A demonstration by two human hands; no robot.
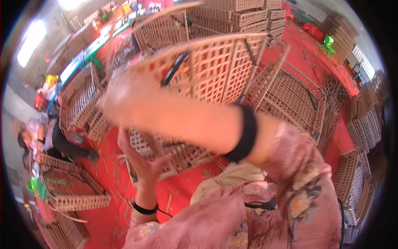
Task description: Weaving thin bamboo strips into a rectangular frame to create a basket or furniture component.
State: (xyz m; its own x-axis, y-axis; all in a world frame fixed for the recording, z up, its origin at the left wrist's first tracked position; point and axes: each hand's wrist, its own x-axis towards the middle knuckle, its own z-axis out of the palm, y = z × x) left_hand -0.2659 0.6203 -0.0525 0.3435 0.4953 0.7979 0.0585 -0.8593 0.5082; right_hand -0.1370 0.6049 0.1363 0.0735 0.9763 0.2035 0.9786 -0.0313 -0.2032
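A large woven bamboo basket (pixel 219 62) stands tilted in front of me, its lattice wall and rim facing up. My right forearm crosses over it from the right. My right hand (pixel 130 97) is at the basket's left end, too smeared by motion to show its fingers. Blurred thin strips rise near that hand, and a long pale bamboo strip (pixel 166 14) arches above the basket. Lower down, beside the basket's near left corner, my left hand (pixel 143 164) has its thumb spread from its stretched fingers. Nothing shows in its grasp. A black band (pixel 174 68) wraps part of the lattice.
More woven baskets (pixel 286 95) lie to the right, and stacks (pixel 232 18) stand behind. At the left, another person (pixel 39 137) sits by a basket (pixel 78 202). Bamboo scraps litter the red floor (pixel 99 174). A green stool (pixel 327 45) stands far right.
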